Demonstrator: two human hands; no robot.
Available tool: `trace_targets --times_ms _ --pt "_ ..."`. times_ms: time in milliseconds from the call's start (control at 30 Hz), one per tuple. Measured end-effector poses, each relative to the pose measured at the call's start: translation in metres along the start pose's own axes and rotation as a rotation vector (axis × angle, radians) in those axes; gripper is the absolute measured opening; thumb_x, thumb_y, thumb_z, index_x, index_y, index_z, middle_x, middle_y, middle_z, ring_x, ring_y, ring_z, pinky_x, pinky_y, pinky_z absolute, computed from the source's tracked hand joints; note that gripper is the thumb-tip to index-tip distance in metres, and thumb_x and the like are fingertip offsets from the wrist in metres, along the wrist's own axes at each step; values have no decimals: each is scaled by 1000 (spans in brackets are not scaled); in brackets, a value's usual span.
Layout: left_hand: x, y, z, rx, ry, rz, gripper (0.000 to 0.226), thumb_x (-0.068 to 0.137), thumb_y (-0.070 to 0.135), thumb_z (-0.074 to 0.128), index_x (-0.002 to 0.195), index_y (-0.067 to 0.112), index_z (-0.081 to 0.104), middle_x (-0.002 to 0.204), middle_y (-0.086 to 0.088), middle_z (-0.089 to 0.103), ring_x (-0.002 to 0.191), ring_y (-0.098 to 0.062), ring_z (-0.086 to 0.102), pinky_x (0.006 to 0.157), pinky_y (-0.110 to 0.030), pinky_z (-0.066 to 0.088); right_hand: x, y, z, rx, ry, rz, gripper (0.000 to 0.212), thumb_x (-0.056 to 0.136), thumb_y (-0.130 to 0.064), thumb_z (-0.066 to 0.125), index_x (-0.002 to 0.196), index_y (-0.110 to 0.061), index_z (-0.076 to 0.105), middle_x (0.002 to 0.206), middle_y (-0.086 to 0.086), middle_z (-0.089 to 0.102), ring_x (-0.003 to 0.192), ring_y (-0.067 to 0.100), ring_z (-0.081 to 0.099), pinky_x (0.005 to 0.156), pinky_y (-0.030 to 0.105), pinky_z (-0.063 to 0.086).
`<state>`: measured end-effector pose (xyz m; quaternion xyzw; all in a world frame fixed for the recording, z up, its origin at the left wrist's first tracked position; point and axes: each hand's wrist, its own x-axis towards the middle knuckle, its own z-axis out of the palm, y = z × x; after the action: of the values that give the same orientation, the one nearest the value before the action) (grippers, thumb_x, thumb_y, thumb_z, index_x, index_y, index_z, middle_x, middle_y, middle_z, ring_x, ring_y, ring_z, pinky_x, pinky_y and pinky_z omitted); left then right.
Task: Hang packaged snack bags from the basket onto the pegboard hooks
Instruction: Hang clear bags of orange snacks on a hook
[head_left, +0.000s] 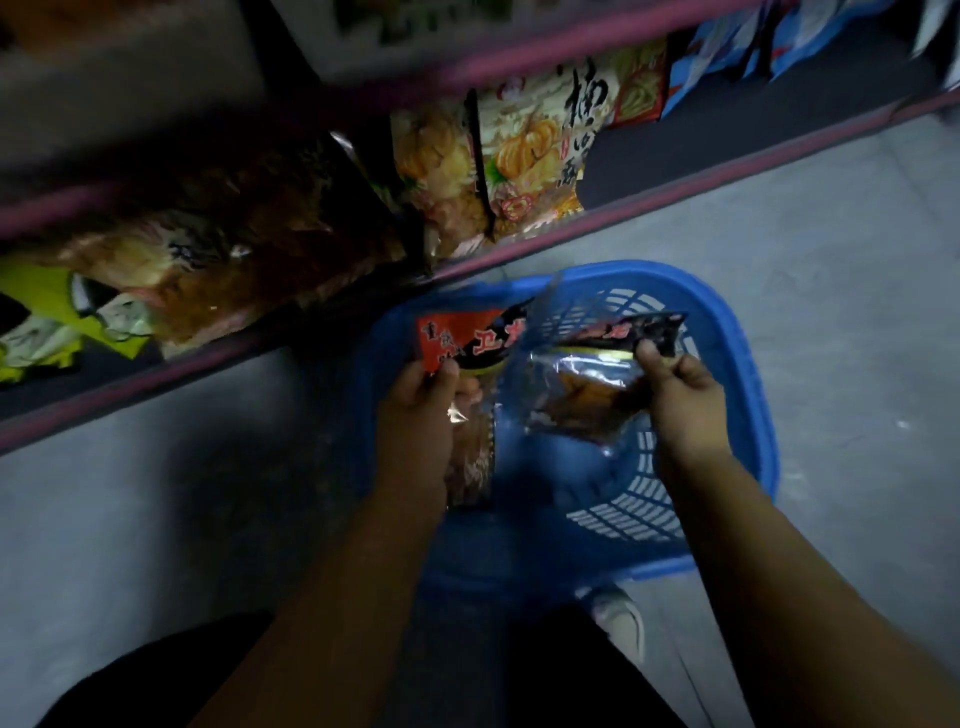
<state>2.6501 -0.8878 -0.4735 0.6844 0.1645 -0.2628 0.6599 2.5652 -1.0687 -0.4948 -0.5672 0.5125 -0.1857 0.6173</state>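
My left hand (426, 387) pinches one snack bag (467, 338), my right hand (675, 384) another (587, 395), both above the blue basket (748, 364). Thin corner pinches on slick film could slip, dropping either back in.

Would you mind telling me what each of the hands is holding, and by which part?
The left hand pinches one snack bag near its red top; the right hand pinches another snack bag by its dark top edge, above the blue basket.
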Motion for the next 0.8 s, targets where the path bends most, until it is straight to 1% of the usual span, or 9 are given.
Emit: trace_targets --times_ms 67,133,200,267,400,500,567,667,800 --pt "-38 61 -16 -37 18 36 22 94 20 55 74 23 65 61 10 68 68 -13 63 78 -36 50 -43 -62 0 23 -32 -50 23 91 -19 61 68 -16 59 70 3 60 70 14 54 71 29 43" --pt "-78 128 -35 -58 26 92 19 94 18 54 78 23 64 59 11 67 66 -10 63 74 -31 51 -90 -128 -1 50 -95 -87 15 91 -23 62 83 -10 63 80 12 55 78 20 49 75 36 39" --pt "-123 199 -56 -88 29 157 17 94 15 54 81 21 63 58 11 67 58 -3 63 62 -22 52 -142 -196 1 45 -160 -121 30 90 -27 62 83 2 57 79 12 48 75 21 42 72 36 35" --pt "-168 272 -78 -115 28 237 16 93 13 54 81 20 63 58 10 67 57 -2 63 58 -18 53 -194 -268 6 40 -210 -169 42 89 -29 63 76 7 47 73 10 40 67 18 36 65 32 32" --pt "-254 410 -122 -166 31 403 16 91 9 55 82 19 63 57 9 68 57 -2 64 62 -17 54 -290 -399 17 78 -314 -266 41 89 -27 64 71 4 46 63 9 37 52 10 36 46 16 36" --pt "-302 498 -158 -244 82 552 27 88 6 58 74 25 71 62 11 70 60 -2 65 61 -18 55 -349 -485 41 116 -433 -390 38 80 -37 67 59 -17 43 58 3 34 54 9 33 48 20 30" --pt "-328 547 -182 -249 96 682 24 87 12 61 74 27 72 65 10 71 63 -4 67 60 -18 54 -382 -534 62 112 -461 -507 43 72 -50 70 56 -23 41 54 -2 32 53 10 31 49 23 28" --pt "-357 614 -215 -236 95 857 12 84 23 60 79 25 70 65 8 70 62 -6 66 58 -20 53 -422 -597 97 99 -448 -690 54 68 -60 69 54 -17 40 53 -2 30 53 13 31 52 28 28" --pt "-381 691 -253 -276 16 1022 13 87 23 60 78 25 69 62 5 67 57 -10 61 64 -31 50 -467 -668 136 204 -406 -934 47 69 -58 68 64 -12 58 51 -8 40 52 7 37 52 26 32"
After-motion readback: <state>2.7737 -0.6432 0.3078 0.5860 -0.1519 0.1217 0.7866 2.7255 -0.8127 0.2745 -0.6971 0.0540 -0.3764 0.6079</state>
